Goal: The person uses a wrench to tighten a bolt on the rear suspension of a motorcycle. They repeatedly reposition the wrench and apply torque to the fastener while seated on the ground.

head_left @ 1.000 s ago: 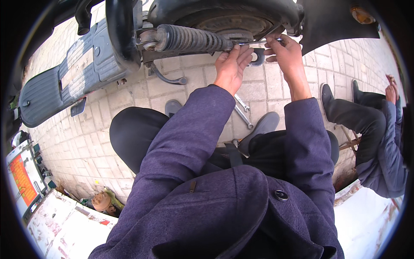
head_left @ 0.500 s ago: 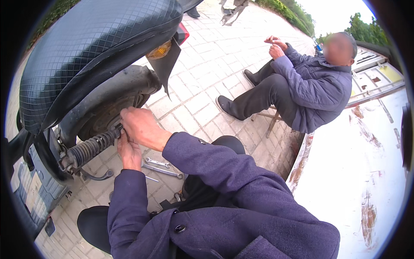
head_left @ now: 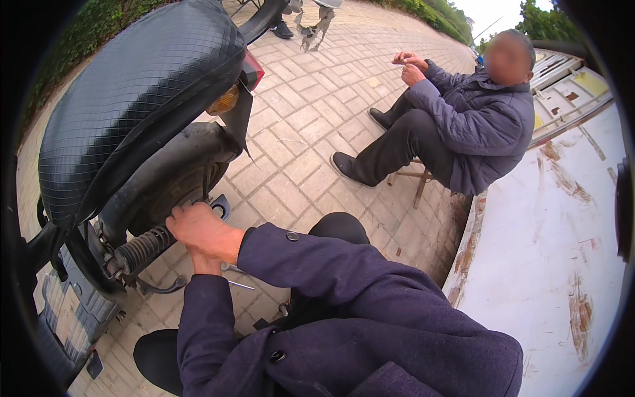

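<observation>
My right hand (head_left: 204,229) is closed at the wheel-side end of a black coil-spring shock absorber (head_left: 147,248), its knuckles up. Whatever its fingers grip is hidden beneath them. Directly below, my left hand (head_left: 206,263) reaches to the same spot; only its lower part shows, and its fingers are covered by the right hand. The shock absorber lies slantwise beside the rear wheel (head_left: 173,173) of a scooter with a black quilted seat (head_left: 139,99). A grey metal piece with a round hole (head_left: 220,206) shows just past my right hand.
A thin metal rod (head_left: 241,285) lies on the paving (head_left: 291,165) below my right sleeve. A curved dark lever (head_left: 173,284) sticks out under the shock absorber. Across from me a person (head_left: 456,126) sits on a low stool (head_left: 421,182). A scratched white panel (head_left: 529,264) stands at the right.
The view has shifted slightly. My right hand has come over the left and now hides its fingers. The wrenches on the paving are now mostly covered by my right arm.
</observation>
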Motion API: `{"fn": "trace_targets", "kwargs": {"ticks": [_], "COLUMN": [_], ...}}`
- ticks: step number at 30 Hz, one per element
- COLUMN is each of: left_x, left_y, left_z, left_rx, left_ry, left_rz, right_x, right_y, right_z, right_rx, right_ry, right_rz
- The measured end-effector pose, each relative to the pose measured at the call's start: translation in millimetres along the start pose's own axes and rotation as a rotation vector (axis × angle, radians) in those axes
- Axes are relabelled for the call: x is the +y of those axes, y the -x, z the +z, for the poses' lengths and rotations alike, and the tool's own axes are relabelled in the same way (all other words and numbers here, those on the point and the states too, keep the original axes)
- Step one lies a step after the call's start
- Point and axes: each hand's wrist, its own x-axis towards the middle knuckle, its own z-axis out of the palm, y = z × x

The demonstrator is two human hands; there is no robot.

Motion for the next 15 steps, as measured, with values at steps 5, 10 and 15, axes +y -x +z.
{"fn": "trace_targets", "kwargs": {"ticks": [5, 10, 15], "left_x": [4.0, 4.1, 3.8], "left_y": [0.5, 7.2, 6.9], "left_z": [-1.6, -3.7, -7.4], "left_rx": [0.009, 0.007, 0.010], "left_ry": [0.013, 0.030, 0.030], "left_rz": [-0.024, -0.072, -0.083], "right_x": [0.4, -10.5, -3.7], "right_y": [8.4, 12.7, 16.5], "right_z": [-8.0, -3.4, -2.4], "right_rx": [0.004, -0.086, 0.006], "right_ry": [-0.003, 0.044, -0.040], "right_rz": [-0.009, -0.022, 0.049]}}
